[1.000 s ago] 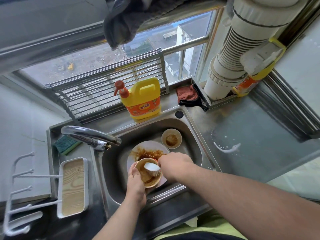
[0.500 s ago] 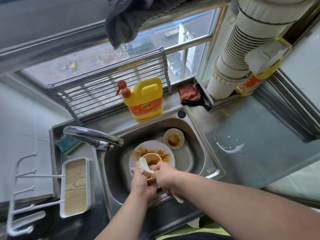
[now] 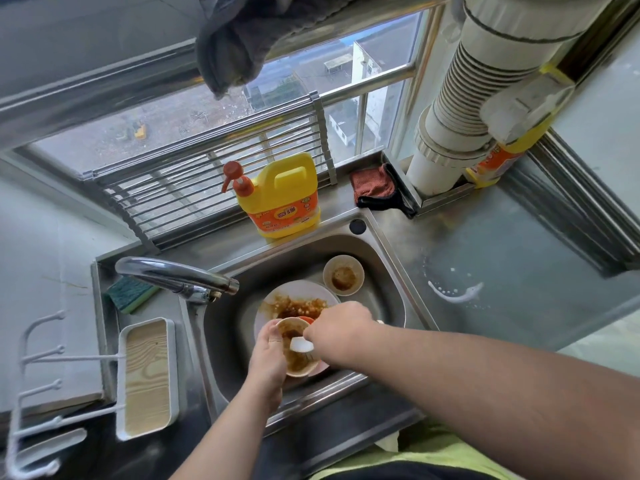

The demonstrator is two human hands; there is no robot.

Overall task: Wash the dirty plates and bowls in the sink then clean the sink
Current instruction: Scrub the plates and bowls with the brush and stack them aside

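The bowl (image 3: 297, 348), at six o'clock in the sink (image 3: 388, 271), looks stiff, breakable and sauce-slick; best held by its rim. The left hand (image 3: 268, 355) grips that rim; the right hand (image 3: 337, 332) pinches a white scrubber (image 3: 300, 344) inside.

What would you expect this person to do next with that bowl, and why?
Probably keep scrubbing inside the bowl: the left hand grips its rim, the right hand holds a white brush in it, and brown sauce coats its inside. The tap looks dry.
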